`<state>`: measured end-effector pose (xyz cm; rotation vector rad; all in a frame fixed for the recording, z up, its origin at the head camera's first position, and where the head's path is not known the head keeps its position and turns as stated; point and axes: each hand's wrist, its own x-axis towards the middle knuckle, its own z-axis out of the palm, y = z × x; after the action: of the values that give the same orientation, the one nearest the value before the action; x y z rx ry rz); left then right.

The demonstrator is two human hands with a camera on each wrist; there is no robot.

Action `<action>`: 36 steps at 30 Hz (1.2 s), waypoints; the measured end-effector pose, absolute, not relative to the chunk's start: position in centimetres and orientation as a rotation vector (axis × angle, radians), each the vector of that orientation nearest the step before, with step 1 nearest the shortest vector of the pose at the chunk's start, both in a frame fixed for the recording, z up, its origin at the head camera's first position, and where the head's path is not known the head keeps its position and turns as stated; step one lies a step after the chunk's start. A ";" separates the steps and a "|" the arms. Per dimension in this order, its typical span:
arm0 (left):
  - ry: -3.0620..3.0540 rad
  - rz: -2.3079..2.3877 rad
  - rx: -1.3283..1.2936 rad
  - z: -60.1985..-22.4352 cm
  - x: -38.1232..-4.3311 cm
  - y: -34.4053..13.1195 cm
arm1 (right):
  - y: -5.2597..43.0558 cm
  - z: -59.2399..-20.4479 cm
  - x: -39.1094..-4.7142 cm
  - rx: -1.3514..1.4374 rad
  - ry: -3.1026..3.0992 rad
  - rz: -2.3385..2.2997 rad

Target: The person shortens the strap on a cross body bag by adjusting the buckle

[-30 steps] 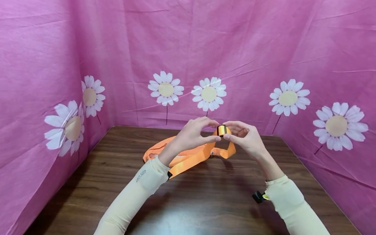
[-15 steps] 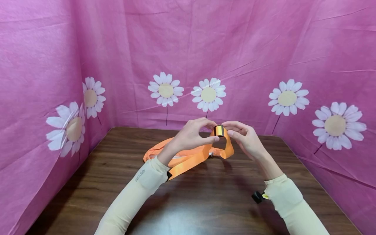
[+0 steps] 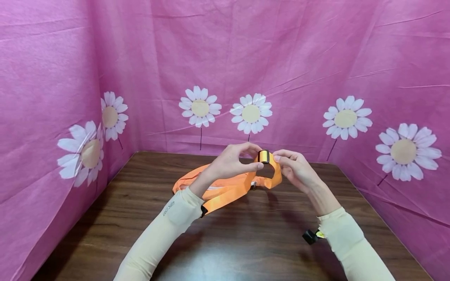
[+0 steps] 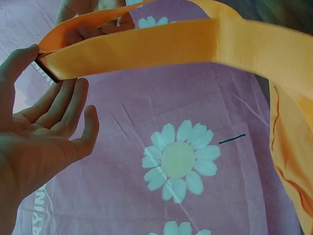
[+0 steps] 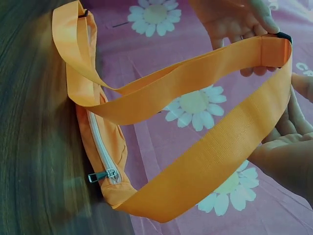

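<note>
An orange waist bag (image 3: 191, 180) lies on the table, partly behind the left forearm, and its orange webbing strap (image 3: 225, 198) rises in a loop from it. My left hand (image 3: 230, 160) pinches the strap's black slider buckle (image 3: 268, 157) at its left side, thumb below and fingers above. Just right of the buckle, my right hand (image 3: 298, 168) pinches the strap between thumb and forefinger. In the right wrist view the bag's white zipper (image 5: 101, 142) shows, with a dark zipper pull (image 5: 99, 176) near one end. A black strap fitting (image 3: 204, 211) peeks out by the left cuff.
The dark wood-grain table (image 3: 225, 242) reaches back to a pink cloth (image 3: 281, 50) printed with white daisies, which encloses the back and both sides. A small black piece (image 3: 310, 236) sticks out from the right sleeve's cuff.
My right thumb and fingers have shifted from the buckle's right edge onto the strap beside it. The buckle has turned slightly. My left hand keeps nearly the same place.
</note>
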<state>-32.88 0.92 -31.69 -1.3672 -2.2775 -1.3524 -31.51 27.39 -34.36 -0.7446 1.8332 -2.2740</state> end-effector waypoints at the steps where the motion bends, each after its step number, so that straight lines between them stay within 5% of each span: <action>1: -2.276 -1.367 -1.371 -31.7 -32.9 1.0 | 27.4 -34.4 -31.5 -0.740 1.830 -2.278; 36: -2.220 -1.319 -1.452 -32.2 -33.3 1.3 | 27.2 -34.2 -31.4 -0.695 1.909 -2.189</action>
<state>-33.26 1.26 -32.21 -1.4515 -2.2202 -1.3190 -31.42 27.22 -34.25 -0.6952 1.9089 -2.1893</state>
